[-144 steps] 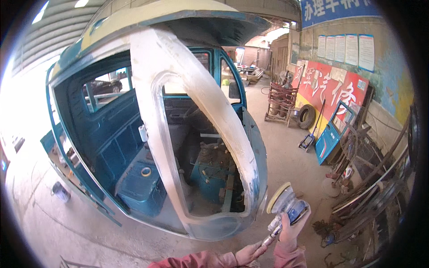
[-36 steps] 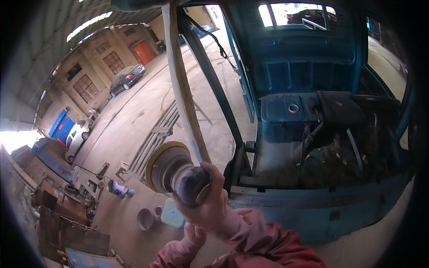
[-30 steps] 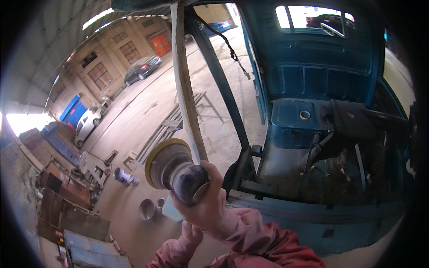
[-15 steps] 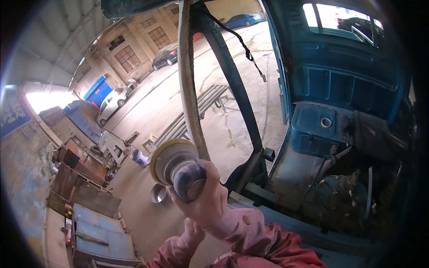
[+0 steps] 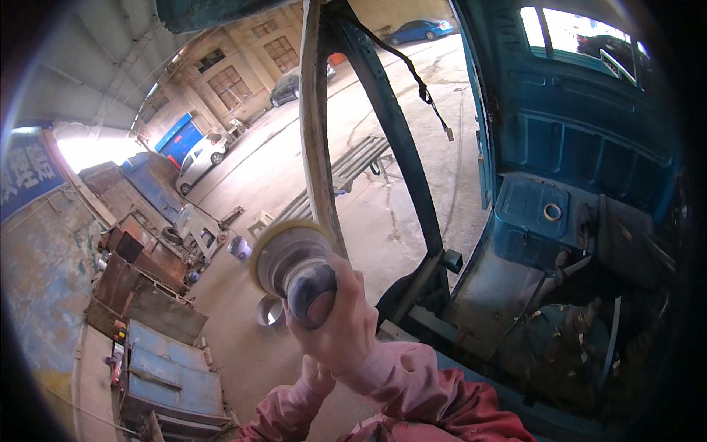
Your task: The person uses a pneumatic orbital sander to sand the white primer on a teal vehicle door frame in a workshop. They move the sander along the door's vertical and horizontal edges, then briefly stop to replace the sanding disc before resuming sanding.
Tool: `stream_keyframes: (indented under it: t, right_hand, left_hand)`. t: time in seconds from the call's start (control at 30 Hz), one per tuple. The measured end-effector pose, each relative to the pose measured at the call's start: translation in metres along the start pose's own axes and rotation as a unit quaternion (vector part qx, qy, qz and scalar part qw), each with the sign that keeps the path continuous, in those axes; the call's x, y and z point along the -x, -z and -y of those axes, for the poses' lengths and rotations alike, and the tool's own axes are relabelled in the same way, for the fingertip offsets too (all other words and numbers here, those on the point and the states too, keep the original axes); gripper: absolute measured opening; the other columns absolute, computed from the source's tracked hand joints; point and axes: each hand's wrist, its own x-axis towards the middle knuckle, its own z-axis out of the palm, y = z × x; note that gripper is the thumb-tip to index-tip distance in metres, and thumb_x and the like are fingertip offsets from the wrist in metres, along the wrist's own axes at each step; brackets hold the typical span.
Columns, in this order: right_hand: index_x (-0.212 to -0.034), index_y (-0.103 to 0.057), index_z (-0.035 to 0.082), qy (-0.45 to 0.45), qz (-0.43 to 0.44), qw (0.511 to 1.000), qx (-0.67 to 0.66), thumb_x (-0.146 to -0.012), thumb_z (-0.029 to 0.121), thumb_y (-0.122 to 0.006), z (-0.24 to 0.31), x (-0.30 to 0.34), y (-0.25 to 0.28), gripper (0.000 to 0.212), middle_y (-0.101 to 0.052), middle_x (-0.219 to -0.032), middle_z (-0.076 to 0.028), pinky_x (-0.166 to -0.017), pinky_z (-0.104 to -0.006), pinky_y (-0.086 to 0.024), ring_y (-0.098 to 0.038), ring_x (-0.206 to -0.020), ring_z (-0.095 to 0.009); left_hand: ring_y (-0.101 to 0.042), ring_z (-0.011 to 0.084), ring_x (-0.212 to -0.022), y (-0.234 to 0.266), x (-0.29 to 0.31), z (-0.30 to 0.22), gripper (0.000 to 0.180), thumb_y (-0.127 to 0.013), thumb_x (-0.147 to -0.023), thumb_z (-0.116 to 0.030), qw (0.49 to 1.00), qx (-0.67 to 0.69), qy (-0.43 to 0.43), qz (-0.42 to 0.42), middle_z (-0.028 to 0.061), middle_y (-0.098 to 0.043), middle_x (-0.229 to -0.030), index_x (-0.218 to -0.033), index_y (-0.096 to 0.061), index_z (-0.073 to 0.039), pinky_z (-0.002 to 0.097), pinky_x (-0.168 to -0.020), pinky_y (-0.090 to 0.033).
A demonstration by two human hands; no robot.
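Note:
My right hand (image 5: 340, 324) is closed around the dark rounded body of a disc sander (image 5: 293, 258). The sander has a wide round pad with a yellowish rim, tilted toward the upper left. Its pad edge overlaps the pale, bare-looking face of a vehicle cab's front pillar (image 5: 315, 132); whether they touch I cannot tell. Below and behind the right wrist is my left hand (image 5: 317, 374), its fingers hidden. Both arms wear dusty pink-red sleeves.
The blue cab interior on the right has a box-like cover (image 5: 526, 214) bearing a tape roll (image 5: 552, 213). A wiring lead (image 5: 423, 92) dangles in the opening. Below left stand a metal cabinet (image 5: 173, 376), a bucket (image 5: 239, 248) and a metal ring (image 5: 269, 312). Beyond lies a slatted rack (image 5: 361, 162).
The surroundings have shifted rightward in the picture as the view turned slightly left. The sander stays in my right hand beside the pillar, with its pad a little higher against it.

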Motion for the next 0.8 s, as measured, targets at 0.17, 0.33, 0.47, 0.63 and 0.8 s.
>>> stream_keyframes:
  t: [0.17, 0.33, 0.47, 0.63, 0.8]
  right_hand:
    - [-0.149, -0.038, 0.007, 0.003, -0.017, 1.000, -0.022, -0.069, 0.016, -0.086, -0.002, -0.007, -0.004, 0.094, -0.058, -0.109, -0.019, -0.062, -0.0458, -0.058, -0.069, -0.080, -0.040]
    - [-0.147, -0.038, 0.006, -0.023, -0.001, 1.000, -0.020, -0.071, 0.017, -0.088, 0.002, -0.010, -0.005, 0.092, -0.059, -0.111, -0.021, -0.069, -0.0470, -0.058, -0.070, -0.087, -0.041]
    - [-0.149, -0.037, 0.006, -0.022, -0.001, 0.999, -0.026, -0.072, 0.016, -0.088, 0.003, -0.013, -0.005, 0.093, -0.058, -0.113, -0.022, -0.072, -0.0467, -0.059, -0.070, -0.091, -0.042]
    - [-0.150, -0.040, 0.007, -0.008, -0.001, 1.000, -0.009, -0.070, 0.014, -0.088, 0.006, -0.019, -0.007, 0.094, -0.054, -0.120, -0.022, -0.074, -0.0460, -0.061, -0.069, -0.094, -0.042]
    - [-0.148, -0.046, 0.012, -0.012, -0.001, 1.000, 0.006, -0.068, 0.013, -0.088, 0.009, -0.018, -0.010, 0.090, -0.051, -0.125, -0.023, -0.075, -0.0469, -0.062, -0.069, -0.096, -0.044]
  left_hand:
    - [-0.071, 0.0301, -0.110, -0.006, -0.004, -0.019, 0.056, -0.036, -0.108, -0.041, 0.993, 0.076, 0.036, -0.084, 0.0192, -0.074, -0.110, -0.123, -0.067, 0.003, 0.0394, -0.089, -0.054]
    - [-0.071, 0.0300, -0.105, -0.002, -0.016, -0.036, 0.055, -0.036, -0.108, -0.040, 0.994, 0.066, 0.028, -0.084, 0.0187, -0.074, -0.106, -0.120, -0.067, 0.003, 0.0396, -0.086, -0.054]
    - [-0.072, 0.0275, -0.094, 0.003, -0.020, -0.043, 0.056, -0.035, -0.108, -0.042, 0.996, 0.040, 0.036, -0.069, 0.0161, -0.073, -0.097, -0.114, -0.067, 0.004, 0.0378, -0.079, -0.054]
    - [-0.071, 0.0250, -0.093, 0.008, -0.023, -0.047, 0.060, -0.035, -0.107, -0.046, 0.996, 0.049, 0.063, -0.041, 0.0141, -0.072, -0.095, -0.113, -0.067, 0.004, 0.0366, -0.077, -0.053]
    - [-0.070, 0.0226, -0.092, 0.010, -0.024, -0.045, 0.064, -0.035, -0.107, -0.051, 0.995, 0.050, 0.078, -0.031, 0.0121, -0.072, -0.093, -0.112, -0.067, 0.004, 0.0354, -0.075, -0.053]
